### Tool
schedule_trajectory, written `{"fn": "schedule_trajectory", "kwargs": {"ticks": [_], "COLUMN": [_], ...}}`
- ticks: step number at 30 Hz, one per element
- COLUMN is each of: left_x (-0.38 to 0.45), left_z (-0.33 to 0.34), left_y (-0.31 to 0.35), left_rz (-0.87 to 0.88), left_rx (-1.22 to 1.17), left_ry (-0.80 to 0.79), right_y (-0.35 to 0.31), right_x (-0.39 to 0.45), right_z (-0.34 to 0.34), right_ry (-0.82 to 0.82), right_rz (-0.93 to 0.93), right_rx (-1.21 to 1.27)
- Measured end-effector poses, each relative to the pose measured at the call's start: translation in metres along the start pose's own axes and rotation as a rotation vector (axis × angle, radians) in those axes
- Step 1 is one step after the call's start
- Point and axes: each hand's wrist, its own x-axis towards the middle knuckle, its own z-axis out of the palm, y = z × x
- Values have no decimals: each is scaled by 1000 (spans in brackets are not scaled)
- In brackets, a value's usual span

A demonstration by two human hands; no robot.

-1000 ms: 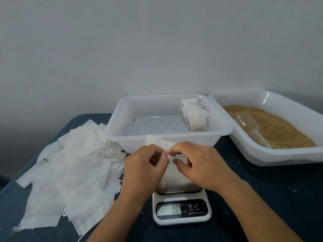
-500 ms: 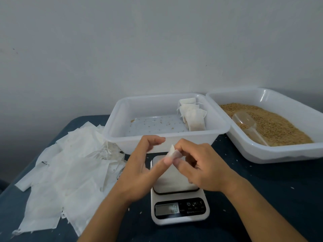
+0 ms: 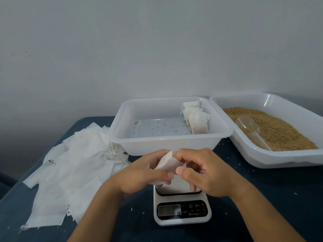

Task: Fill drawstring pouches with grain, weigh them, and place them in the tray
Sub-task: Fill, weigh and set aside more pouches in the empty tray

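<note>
On the dark blue desk (image 3: 262, 198), a grain tub (image 3: 272, 159) sits right of the white tray (image 3: 167, 142) holding filled pouches (image 3: 198, 123); empty pouches (image 3: 73, 172) heap at left. Both hands, left (image 3: 139, 177) and right (image 3: 208, 173), pinch a seemingly empty drawstring pouch (image 3: 168, 163) above the scale (image 3: 181, 212).

Looks like a makeshift home packing spot: a bare grey wall (image 3: 157, 41), a dark blue counter (image 3: 271, 198), plastic trays (image 3: 167, 142), a small kitchen scale (image 3: 182, 212), loose grain (image 3: 279, 130).
</note>
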Motion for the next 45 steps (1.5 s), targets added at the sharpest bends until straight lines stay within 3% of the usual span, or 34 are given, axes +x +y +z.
{"fn": "schedule_trajectory", "kwargs": {"ticks": [6,11,15,17,20,23,26,29,32,41,45], "left_x": [9,16,23,28,35,40,45,53,60,81,88], "left_z": [3,3,4,5,6,10,19,28,39,65,74], "left_y": [11,16,12,8,3,1,-1,-5,-6,-9,-13], "left_rz": [-13,-24,-25,-25,10,67,105,122,97,-50,-65], "left_rx": [94,232,275,277,227,204,140,174,219,354,318], "left_ry": [-93,-136,-27,97,239,214,187,203,216,207,194], "right_y": [-2,-2,-10,-15,-6,25,66,90,100,98,87], "right_x": [1,0,1,1,-3,-12,-29,-40,-40,-25,-28], "right_z": [-1,-6,-17,-26,-55,-109,-156,-171,-170,-172,-193], "right_ry": [33,73,174,270,618,881,700,392,209,244,155], "right_rz": [-5,-77,-115,-112,-26,318,815,1069,1153,1165,1200], "right_rx": [-43,-242,-237,-260,-350,-428,-609,-722,-756,-782,-796]}}
